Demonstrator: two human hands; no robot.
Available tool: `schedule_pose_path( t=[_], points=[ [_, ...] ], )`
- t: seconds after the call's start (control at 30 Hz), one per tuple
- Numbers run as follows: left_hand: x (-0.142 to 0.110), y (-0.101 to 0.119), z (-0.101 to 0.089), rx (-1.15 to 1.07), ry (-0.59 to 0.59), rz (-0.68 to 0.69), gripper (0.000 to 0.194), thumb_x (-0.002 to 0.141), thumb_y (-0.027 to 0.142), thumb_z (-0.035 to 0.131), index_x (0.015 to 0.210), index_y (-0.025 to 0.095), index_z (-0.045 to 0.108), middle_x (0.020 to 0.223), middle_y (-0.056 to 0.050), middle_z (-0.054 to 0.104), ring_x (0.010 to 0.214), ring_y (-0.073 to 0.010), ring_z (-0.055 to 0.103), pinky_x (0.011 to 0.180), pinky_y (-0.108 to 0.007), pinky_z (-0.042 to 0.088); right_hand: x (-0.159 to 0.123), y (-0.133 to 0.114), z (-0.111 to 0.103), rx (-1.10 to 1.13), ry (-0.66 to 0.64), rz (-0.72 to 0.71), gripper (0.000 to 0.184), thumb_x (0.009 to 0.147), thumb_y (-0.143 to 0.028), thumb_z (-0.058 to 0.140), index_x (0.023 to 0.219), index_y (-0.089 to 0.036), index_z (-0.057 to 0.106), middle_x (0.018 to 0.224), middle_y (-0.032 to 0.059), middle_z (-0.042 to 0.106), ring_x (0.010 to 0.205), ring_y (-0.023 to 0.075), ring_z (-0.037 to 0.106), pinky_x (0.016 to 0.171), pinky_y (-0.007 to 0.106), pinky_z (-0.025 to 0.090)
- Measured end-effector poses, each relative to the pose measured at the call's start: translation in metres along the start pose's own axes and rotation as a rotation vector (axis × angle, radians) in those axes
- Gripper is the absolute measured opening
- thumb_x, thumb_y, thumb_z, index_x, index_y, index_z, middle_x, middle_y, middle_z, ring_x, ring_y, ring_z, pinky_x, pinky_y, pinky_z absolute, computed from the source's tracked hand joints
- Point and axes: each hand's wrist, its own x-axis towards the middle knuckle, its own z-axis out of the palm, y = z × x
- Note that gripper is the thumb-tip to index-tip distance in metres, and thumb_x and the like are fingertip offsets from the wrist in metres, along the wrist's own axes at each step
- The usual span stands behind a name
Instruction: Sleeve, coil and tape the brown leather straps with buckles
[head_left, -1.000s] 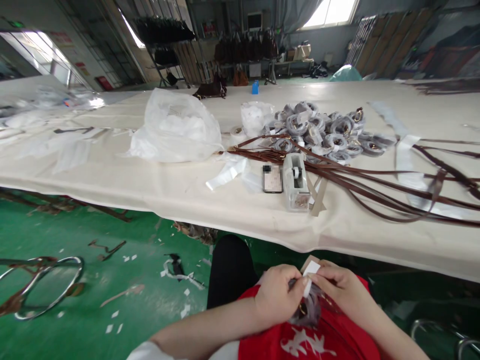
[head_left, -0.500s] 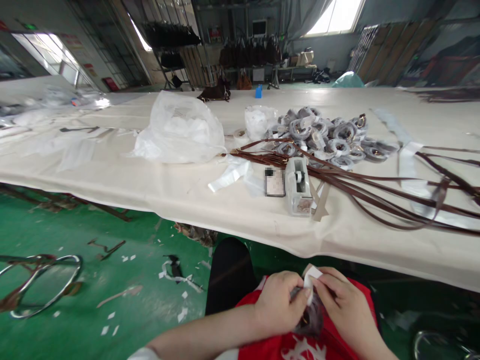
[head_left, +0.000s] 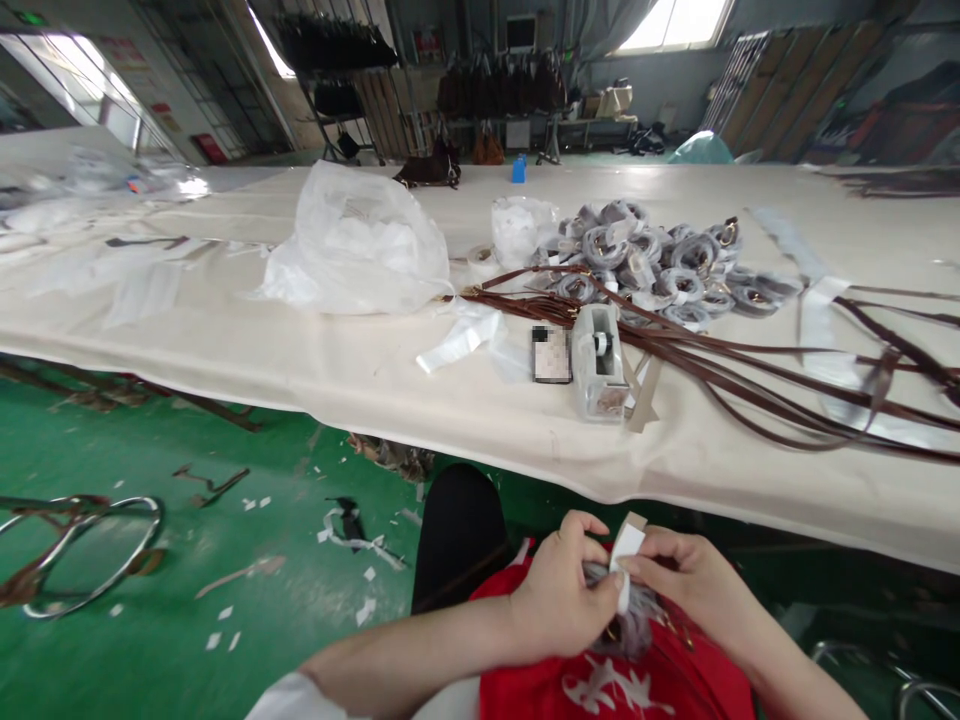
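Over my lap, my left hand (head_left: 562,590) is closed around a coiled strap wrapped in greyish clear plastic (head_left: 632,632), with bits of gold-coloured hardware showing. A white paper strip with a tan end (head_left: 627,548) runs across the coil. My right hand (head_left: 694,575) pinches this strip between thumb and fingers, and my left thumb lies against its lower part. On the table edge ahead stand a tape dispenser (head_left: 600,375) and a phone-sized item with a blurred face (head_left: 551,358). The underside of the coil is hidden by my hands.
A pile of wrapped strap coils (head_left: 660,255) lies on the cream-covered table (head_left: 360,365). Long brown leather straps (head_left: 750,385) stretch to the right. A large clear plastic bag (head_left: 360,250) and a smaller one (head_left: 521,228) sit further left. Paper scraps litter the green floor (head_left: 285,560).
My right hand has shifted slightly right, and the white strip stands more upright with its tan end showing. My left fingers have lifted a little. The view has tilted slightly downward.
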Motion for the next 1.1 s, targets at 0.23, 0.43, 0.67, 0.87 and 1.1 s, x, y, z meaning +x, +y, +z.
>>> schedule_pose_path(
  t=[0.23,0.43,0.67,0.87,1.1],
  points=[
    [0.001,0.002,-0.003,0.023,-0.043,-0.002,0.033,0.081,0.024,0.061,0.110,0.016,0.048,0.079,-0.004,0.075,0.070,-0.0193,0.065,0.070,-0.031,0.048,0.002,-0.013,-0.009,-0.055,-0.156,0.012,0.033,0.079,-0.050,0.075,0.072,-0.018,0.082,0.079,0.0051,0.066,0.075,0.0193,0.056,0.068,0.028,0.046],
    [-0.004,0.010,-0.006,0.111,-0.079,-0.007,0.041,0.080,0.024,0.062,0.117,0.016,0.047,0.085,-0.005,0.076,0.082,-0.0238,0.067,0.080,-0.035,0.047,0.004,-0.016,-0.009,-0.151,-0.154,0.113,0.027,0.076,-0.040,0.077,0.065,-0.015,0.074,0.065,0.0009,0.064,0.061,0.0141,0.050,0.056,0.025,0.039],
    [-0.005,0.015,-0.006,0.083,-0.136,-0.035,0.038,0.080,0.023,0.061,0.114,0.018,0.048,0.088,-0.003,0.076,0.082,-0.0230,0.068,0.080,-0.034,0.048,0.007,-0.024,-0.008,-0.091,-0.271,0.100,0.021,0.076,-0.035,0.075,0.071,-0.019,0.063,0.065,-0.0033,0.062,0.061,0.0144,0.055,0.058,0.025,0.040],
    [0.001,0.011,-0.010,0.172,-0.167,-0.019,0.029,0.073,0.027,0.066,0.099,0.018,0.058,0.091,-0.007,0.073,0.080,-0.0225,0.067,0.070,-0.029,0.050,0.001,-0.034,-0.004,-0.537,-0.099,-0.153,0.018,0.082,-0.028,0.067,0.066,-0.021,0.068,0.071,0.0009,0.065,0.068,0.0185,0.062,0.063,0.027,0.045],
    [0.012,-0.006,-0.010,0.032,-0.235,-0.105,0.031,0.080,0.020,0.053,0.103,0.021,0.073,0.095,-0.003,0.076,0.083,-0.0195,0.069,0.074,-0.027,0.054,-0.018,-0.032,0.000,-0.803,-0.219,-0.310,0.038,0.091,-0.010,0.047,0.113,-0.028,0.071,0.110,0.0053,0.072,0.100,0.0226,0.068,0.091,0.035,0.054]
  ],
)
